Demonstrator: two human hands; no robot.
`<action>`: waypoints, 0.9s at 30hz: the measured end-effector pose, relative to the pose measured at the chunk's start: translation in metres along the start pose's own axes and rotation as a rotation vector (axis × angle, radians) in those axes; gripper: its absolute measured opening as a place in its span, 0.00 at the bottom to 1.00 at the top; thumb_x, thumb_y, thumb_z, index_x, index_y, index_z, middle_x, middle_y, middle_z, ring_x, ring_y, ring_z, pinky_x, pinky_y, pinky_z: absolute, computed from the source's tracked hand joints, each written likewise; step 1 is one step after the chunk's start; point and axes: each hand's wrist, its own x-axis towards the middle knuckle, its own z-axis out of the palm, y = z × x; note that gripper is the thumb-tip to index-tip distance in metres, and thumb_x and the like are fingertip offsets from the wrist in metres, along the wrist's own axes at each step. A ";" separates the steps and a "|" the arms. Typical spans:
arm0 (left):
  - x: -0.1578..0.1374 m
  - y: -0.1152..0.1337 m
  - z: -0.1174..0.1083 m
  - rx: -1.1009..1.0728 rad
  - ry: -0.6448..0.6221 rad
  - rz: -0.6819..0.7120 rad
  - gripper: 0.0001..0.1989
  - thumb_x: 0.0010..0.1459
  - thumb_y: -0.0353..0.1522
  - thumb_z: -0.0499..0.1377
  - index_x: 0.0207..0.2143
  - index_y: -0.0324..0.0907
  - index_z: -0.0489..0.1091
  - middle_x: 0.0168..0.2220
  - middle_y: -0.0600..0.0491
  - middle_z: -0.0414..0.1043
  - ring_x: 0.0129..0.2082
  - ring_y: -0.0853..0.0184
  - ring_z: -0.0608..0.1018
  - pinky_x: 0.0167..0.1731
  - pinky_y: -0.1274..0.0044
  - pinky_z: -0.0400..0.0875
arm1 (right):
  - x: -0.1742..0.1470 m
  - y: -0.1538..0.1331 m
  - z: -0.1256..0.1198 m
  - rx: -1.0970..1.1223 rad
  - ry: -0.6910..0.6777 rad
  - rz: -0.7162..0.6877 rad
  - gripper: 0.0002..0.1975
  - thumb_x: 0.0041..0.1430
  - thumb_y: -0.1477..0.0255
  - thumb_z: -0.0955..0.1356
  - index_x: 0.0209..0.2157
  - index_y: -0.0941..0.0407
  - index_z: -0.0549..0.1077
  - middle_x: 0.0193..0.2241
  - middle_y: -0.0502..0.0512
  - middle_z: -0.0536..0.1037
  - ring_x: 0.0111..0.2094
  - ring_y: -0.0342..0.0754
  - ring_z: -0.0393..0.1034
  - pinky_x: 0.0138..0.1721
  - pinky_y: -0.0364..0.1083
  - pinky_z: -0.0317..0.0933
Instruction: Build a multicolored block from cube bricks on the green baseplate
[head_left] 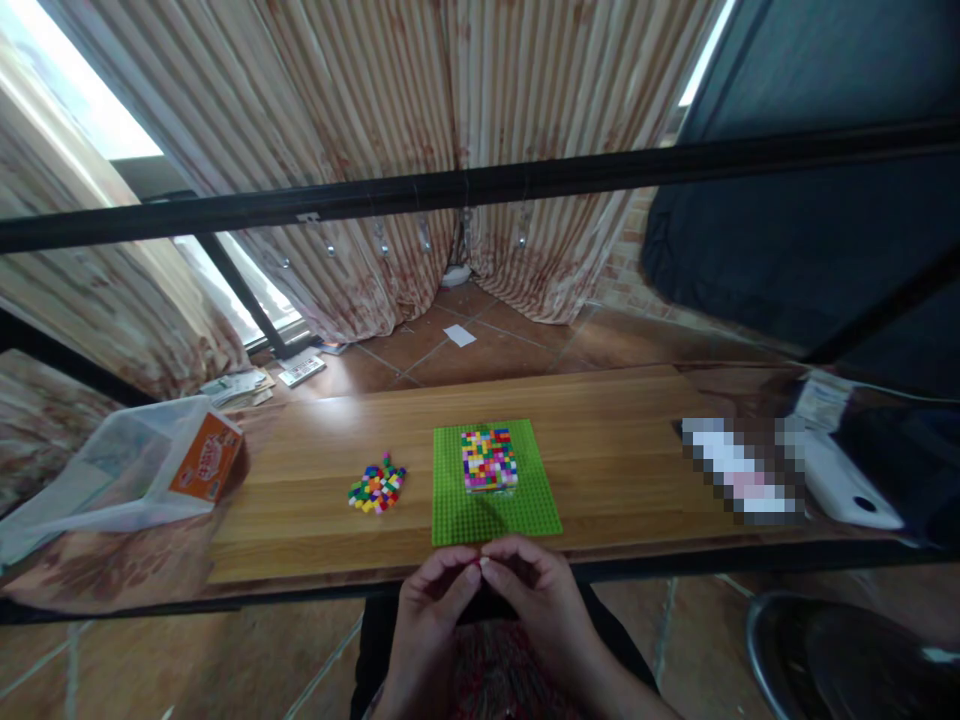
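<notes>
Just in front of the table's near edge, my left hand (439, 590) and my right hand (531, 590) meet with thumbs and forefingers pinched. A small reddish toy brick (475, 562) shows at the left fingertips, and a small whitish one (485, 561) at the right; the fingers hide most of both. Beyond them lies a green studded baseplate (450, 500), carrying a block of many-coloured toy bricks (489, 461). Left of the baseplate, a loose pile of mixed small bricks (377, 485) is spread on the wooden board.
A wooden board (615, 470) covers the tabletop. At the far left stands a clear plastic bin (150, 470) with an orange label. A pixelated object (739, 470) and a white device (847, 485) lie at the right. A black bar (465, 188) crosses behind the table.
</notes>
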 end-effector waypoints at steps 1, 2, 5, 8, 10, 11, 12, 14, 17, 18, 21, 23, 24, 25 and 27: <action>0.000 0.000 0.001 -0.005 0.002 -0.002 0.13 0.40 0.35 0.71 0.29 0.40 0.77 0.30 0.51 0.79 0.32 0.67 0.79 0.37 0.76 0.73 | 0.000 0.002 0.000 0.013 0.016 0.014 0.11 0.47 0.61 0.74 0.28 0.54 0.77 0.27 0.50 0.77 0.30 0.44 0.70 0.34 0.43 0.65; -0.001 -0.001 0.002 -0.009 0.002 -0.001 0.13 0.40 0.35 0.71 0.29 0.40 0.77 0.30 0.51 0.79 0.32 0.67 0.79 0.36 0.76 0.73 | -0.001 0.002 -0.001 0.016 0.026 0.026 0.12 0.46 0.60 0.75 0.27 0.54 0.77 0.26 0.50 0.77 0.29 0.44 0.70 0.33 0.43 0.64; -0.002 -0.001 0.005 0.017 -0.015 0.008 0.12 0.41 0.35 0.70 0.29 0.40 0.76 0.30 0.51 0.78 0.31 0.67 0.78 0.36 0.76 0.72 | -0.001 0.001 -0.003 -0.015 0.036 0.047 0.14 0.46 0.59 0.75 0.26 0.55 0.77 0.25 0.50 0.77 0.28 0.44 0.68 0.31 0.42 0.63; -0.003 0.000 0.007 0.070 -0.023 0.033 0.10 0.42 0.34 0.70 0.28 0.39 0.76 0.27 0.52 0.77 0.29 0.68 0.77 0.34 0.78 0.72 | 0.000 -0.003 -0.007 -0.080 0.021 0.032 0.14 0.47 0.58 0.74 0.24 0.56 0.77 0.22 0.50 0.74 0.25 0.43 0.66 0.28 0.41 0.60; -0.003 0.002 0.008 0.080 -0.027 0.035 0.10 0.42 0.34 0.70 0.27 0.39 0.76 0.26 0.53 0.76 0.27 0.70 0.76 0.32 0.79 0.70 | 0.001 -0.007 -0.009 -0.114 -0.008 0.013 0.14 0.48 0.59 0.74 0.24 0.56 0.77 0.21 0.49 0.73 0.24 0.42 0.64 0.27 0.41 0.58; -0.003 0.002 0.008 0.078 -0.031 0.030 0.10 0.42 0.34 0.70 0.27 0.39 0.76 0.26 0.53 0.76 0.27 0.70 0.75 0.31 0.79 0.70 | 0.001 -0.008 -0.011 -0.125 -0.025 0.007 0.14 0.48 0.59 0.73 0.24 0.56 0.77 0.21 0.49 0.73 0.24 0.41 0.63 0.27 0.40 0.58; -0.002 0.003 0.008 0.075 -0.036 0.022 0.10 0.42 0.34 0.70 0.27 0.39 0.76 0.26 0.53 0.76 0.27 0.69 0.75 0.31 0.79 0.70 | 0.002 -0.008 -0.012 -0.133 -0.039 0.006 0.14 0.49 0.59 0.73 0.25 0.56 0.77 0.21 0.49 0.72 0.24 0.41 0.63 0.27 0.40 0.58; 0.002 0.002 0.008 0.061 -0.051 0.013 0.10 0.42 0.35 0.70 0.28 0.40 0.76 0.26 0.52 0.77 0.27 0.69 0.76 0.32 0.78 0.70 | 0.003 -0.008 -0.013 -0.146 -0.066 0.013 0.14 0.50 0.59 0.72 0.25 0.56 0.78 0.21 0.49 0.72 0.24 0.41 0.62 0.27 0.41 0.57; 0.009 0.000 0.006 0.030 -0.075 0.045 0.12 0.40 0.37 0.70 0.27 0.39 0.76 0.25 0.52 0.76 0.26 0.68 0.75 0.31 0.77 0.69 | 0.012 -0.008 -0.017 -0.188 -0.072 0.013 0.14 0.51 0.58 0.72 0.26 0.56 0.78 0.19 0.48 0.71 0.23 0.42 0.62 0.26 0.41 0.58; 0.012 0.000 0.004 0.030 -0.067 0.060 0.13 0.40 0.37 0.70 0.26 0.39 0.76 0.25 0.53 0.76 0.26 0.69 0.74 0.31 0.77 0.69 | 0.017 -0.009 -0.020 -0.216 -0.047 -0.004 0.14 0.51 0.58 0.71 0.27 0.55 0.78 0.19 0.48 0.71 0.23 0.42 0.63 0.27 0.42 0.58; 0.019 0.001 -0.002 0.071 0.016 0.098 0.12 0.42 0.36 0.70 0.29 0.39 0.77 0.25 0.54 0.75 0.27 0.70 0.73 0.32 0.78 0.68 | 0.037 -0.017 -0.028 -0.373 0.043 -0.145 0.14 0.53 0.58 0.70 0.31 0.54 0.79 0.26 0.52 0.76 0.28 0.46 0.68 0.32 0.44 0.63; 0.024 0.002 -0.008 0.099 0.082 0.130 0.12 0.42 0.35 0.69 0.31 0.40 0.77 0.27 0.54 0.76 0.29 0.69 0.74 0.34 0.78 0.68 | 0.053 -0.025 -0.031 -0.536 0.018 -0.293 0.13 0.58 0.60 0.67 0.34 0.53 0.79 0.33 0.54 0.78 0.35 0.48 0.71 0.38 0.47 0.64; 0.027 0.002 -0.011 0.107 0.108 0.147 0.12 0.42 0.35 0.69 0.31 0.40 0.77 0.28 0.53 0.76 0.31 0.68 0.74 0.36 0.78 0.68 | 0.060 -0.028 -0.032 -0.619 -0.007 -0.355 0.12 0.60 0.62 0.66 0.35 0.52 0.79 0.35 0.54 0.78 0.38 0.48 0.71 0.41 0.47 0.64; 0.030 0.002 -0.015 0.115 0.127 0.162 0.12 0.42 0.35 0.69 0.31 0.40 0.77 0.29 0.53 0.77 0.32 0.68 0.75 0.37 0.77 0.69 | 0.067 -0.031 -0.031 -0.703 -0.034 -0.409 0.12 0.62 0.63 0.64 0.36 0.52 0.79 0.36 0.54 0.77 0.39 0.48 0.71 0.42 0.48 0.64; 0.035 0.001 -0.023 0.125 0.150 0.185 0.12 0.43 0.35 0.68 0.31 0.40 0.77 0.30 0.52 0.77 0.34 0.66 0.75 0.39 0.76 0.69 | 0.078 -0.034 -0.027 -0.862 -0.076 -0.493 0.12 0.64 0.66 0.63 0.36 0.52 0.78 0.36 0.54 0.76 0.39 0.48 0.70 0.43 0.48 0.63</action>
